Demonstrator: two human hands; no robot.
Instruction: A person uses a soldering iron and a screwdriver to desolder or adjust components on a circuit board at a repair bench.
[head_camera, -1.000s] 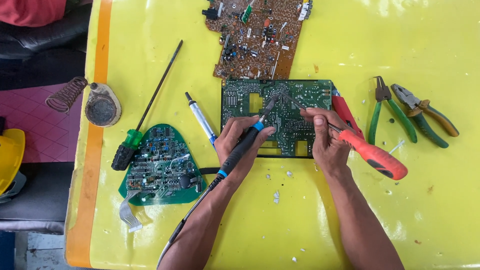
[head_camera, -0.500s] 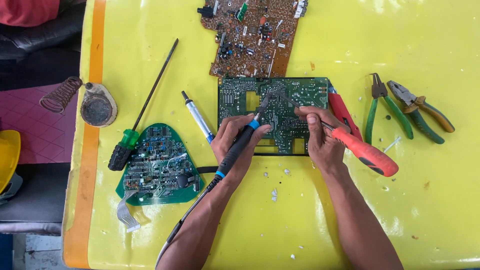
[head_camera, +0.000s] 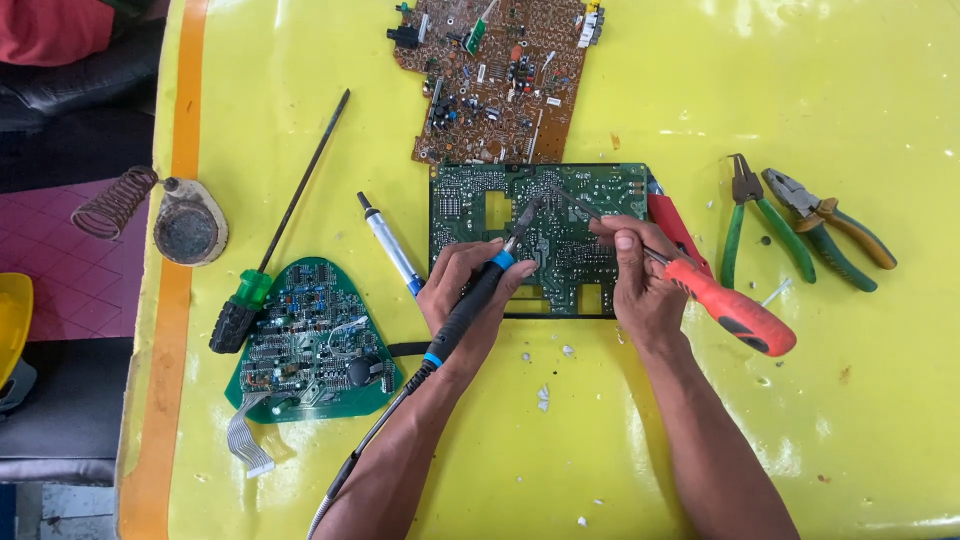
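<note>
My left hand (head_camera: 462, 290) grips a black soldering iron with blue rings (head_camera: 472, 305); its tip rests on the green rectangular circuit board (head_camera: 575, 195) lying on the yellow table (head_camera: 620, 430). My right hand (head_camera: 640, 275) holds a red-handled screwdriver (head_camera: 730, 312), its thin shaft angled up-left onto the same board, close to the iron's tip. Both hands rest on the board's near half. The iron's cable trails down past my left forearm.
A brown circuit board (head_camera: 495, 75) lies behind the green one. At left are a rounded green board (head_camera: 310, 340), a long green-and-black screwdriver (head_camera: 270, 250), a pen-like tool (head_camera: 390, 245) and a soldering iron stand (head_camera: 160, 215). Two pliers (head_camera: 800, 225) lie at right.
The view has shifted slightly. Both hands stay on the green board, with iron tip and screwdriver shaft still meeting over it; only small adjustments show.
</note>
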